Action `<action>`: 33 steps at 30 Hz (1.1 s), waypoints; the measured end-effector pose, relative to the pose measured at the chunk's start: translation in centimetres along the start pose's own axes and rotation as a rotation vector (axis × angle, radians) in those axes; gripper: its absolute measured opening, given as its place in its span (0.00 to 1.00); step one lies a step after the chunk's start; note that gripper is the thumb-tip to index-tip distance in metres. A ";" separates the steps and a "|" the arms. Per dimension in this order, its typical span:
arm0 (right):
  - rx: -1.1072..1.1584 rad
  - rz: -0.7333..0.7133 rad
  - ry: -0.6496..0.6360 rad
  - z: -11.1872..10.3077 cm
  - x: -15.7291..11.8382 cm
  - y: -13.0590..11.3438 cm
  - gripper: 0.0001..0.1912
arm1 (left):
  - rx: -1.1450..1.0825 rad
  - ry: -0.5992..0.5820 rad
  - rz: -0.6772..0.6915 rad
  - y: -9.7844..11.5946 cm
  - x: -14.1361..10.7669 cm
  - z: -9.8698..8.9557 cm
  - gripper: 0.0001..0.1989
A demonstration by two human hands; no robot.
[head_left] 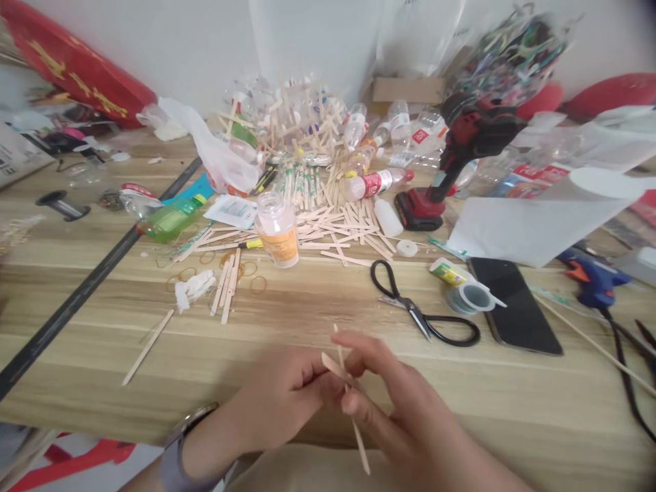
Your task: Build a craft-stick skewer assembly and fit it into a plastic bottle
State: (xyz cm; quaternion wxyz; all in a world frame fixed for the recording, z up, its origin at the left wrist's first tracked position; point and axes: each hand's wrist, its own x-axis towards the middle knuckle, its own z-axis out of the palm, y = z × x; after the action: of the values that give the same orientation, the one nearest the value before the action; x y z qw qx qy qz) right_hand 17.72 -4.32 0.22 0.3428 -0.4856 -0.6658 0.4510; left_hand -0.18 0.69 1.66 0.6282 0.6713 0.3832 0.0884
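Two wooden craft sticks cross each other near the table's front edge. My left hand, a watch on its wrist, pinches them close to the crossing. From the other side, my right hand has its thumb and fingers bent around the same crossing, touching the sticks. What joins the sticks is hidden by my fingers. A single craft stick lies to the left. A few more sticks rest beside a crumpled white tissue and loose rubber bands.
Black-handled scissors lie ahead on the right, near a phone and a wire spool. Behind stand a plastic jar, a stick pile and a cordless drill. A blue glue gun sits far right.
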 end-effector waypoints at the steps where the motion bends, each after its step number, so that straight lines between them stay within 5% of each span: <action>1: 0.038 -0.001 -0.060 -0.1 0.1 -0.3 0.10 | -0.028 -0.016 0.027 0.0 0.1 0.1 0.15; 9: 0.772 0.416 -0.315 -1.1 0.2 0.2 0.22 | -0.197 -0.273 0.007 0.9 0.6 -0.2 0.24; 16: 0.915 0.417 -0.446 -1.8 1.4 1.3 0.16 | -0.294 -0.286 -0.093 1.3 0.9 -0.9 0.22; 21: 1.011 0.445 -0.486 -1.5 2.6 1.8 0.13 | -0.365 -0.357 -0.014 0.8 1.3 -1.4 0.24; 23: 1.071 0.454 -0.434 -1.8 2.3 1.8 0.12 | -0.356 -0.326 -0.024 0.1 1.4 -1.8 0.24; 26: 1.110 0.366 -0.339 -3.7 1.6 1.1 0.14 | -0.352 -0.117 -0.160 -1.3 1.4 -2.8 0.23; 30: 0.644 0.357 -0.195 -6.1 1.8 0.8 0.09 | -0.312 -0.034 -0.177 -1.9 1.4 -3.7 0.22; 33: 0.135 0.352 -0.050 -5.4 2.8 2.2 0.12 | -0.145 0.055 -0.136 -1.0 1.7 -3.6 0.20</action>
State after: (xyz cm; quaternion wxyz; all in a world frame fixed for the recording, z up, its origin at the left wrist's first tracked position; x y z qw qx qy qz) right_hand 22.45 0.09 0.11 0.2738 -0.5589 -0.5472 0.5597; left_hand -1.59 4.42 0.84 0.6689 0.5938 0.4377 0.0916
